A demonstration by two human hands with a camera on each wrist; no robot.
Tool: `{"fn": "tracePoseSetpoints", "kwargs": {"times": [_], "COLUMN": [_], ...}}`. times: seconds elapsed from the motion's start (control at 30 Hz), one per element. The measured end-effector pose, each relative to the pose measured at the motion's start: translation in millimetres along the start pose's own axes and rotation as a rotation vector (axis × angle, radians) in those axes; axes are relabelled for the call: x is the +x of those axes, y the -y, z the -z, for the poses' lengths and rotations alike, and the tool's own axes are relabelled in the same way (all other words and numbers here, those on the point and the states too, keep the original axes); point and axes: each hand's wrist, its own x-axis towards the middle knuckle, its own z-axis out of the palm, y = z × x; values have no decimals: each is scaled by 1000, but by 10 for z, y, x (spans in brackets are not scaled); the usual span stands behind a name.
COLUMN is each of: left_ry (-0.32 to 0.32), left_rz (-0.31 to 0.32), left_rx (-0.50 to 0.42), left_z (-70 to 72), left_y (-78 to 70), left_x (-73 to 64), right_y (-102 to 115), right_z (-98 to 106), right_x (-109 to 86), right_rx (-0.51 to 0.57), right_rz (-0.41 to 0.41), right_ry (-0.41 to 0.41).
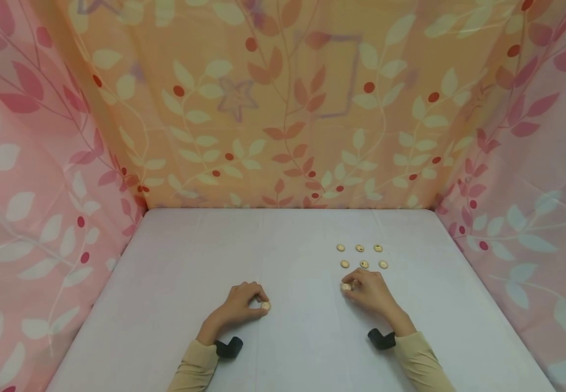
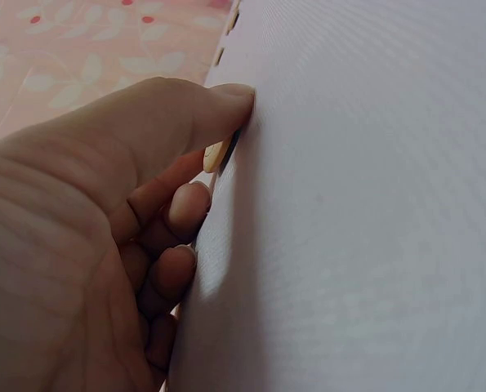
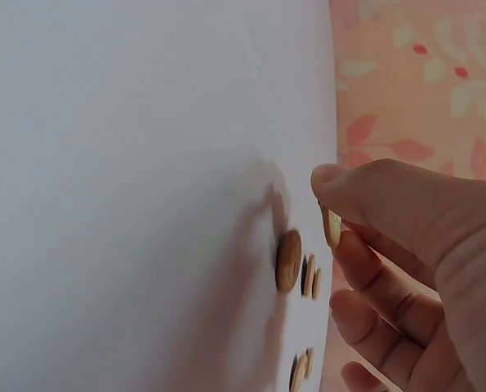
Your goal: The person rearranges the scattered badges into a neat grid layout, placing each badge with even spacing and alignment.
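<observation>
My left hand pinches a small round wooden disc between thumb and forefinger, close over the white table. In the left wrist view the thumb covers part of that disc, and the other fingers are curled. My right hand holds a second wooden disc by its edge, just in front of two rows of similar discs. The right wrist view shows this held disc raised above the tabletop. Another disc lies on the table beneath the right hand, with marks on its face.
The back row of discs and the front row of discs lie flat on the right half of the white table. Leaf-patterned curtains hang along the back and both sides. Each wrist carries a black camera mount.
</observation>
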Motion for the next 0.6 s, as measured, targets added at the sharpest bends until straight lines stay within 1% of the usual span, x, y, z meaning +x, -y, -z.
{"fn": "tracePoseSetpoints", "kwargs": {"times": [0.23,0.4,0.6], "left_ry": [-2,-2,-3], "left_rz": [-2,-7,-6], "left_rx": [6,12,17], "left_z": [-12,-27,-33], "left_y": [13,40,56], "left_x": [2,6,12], "right_y": [-193,-327,-451], "right_z": [105,178,250], "right_x": [-89,-156,-222], "right_rx": [-27,-51,-40], "right_rz": [-8,-63,-124], "right_ry": [-35,-57,-57]}}
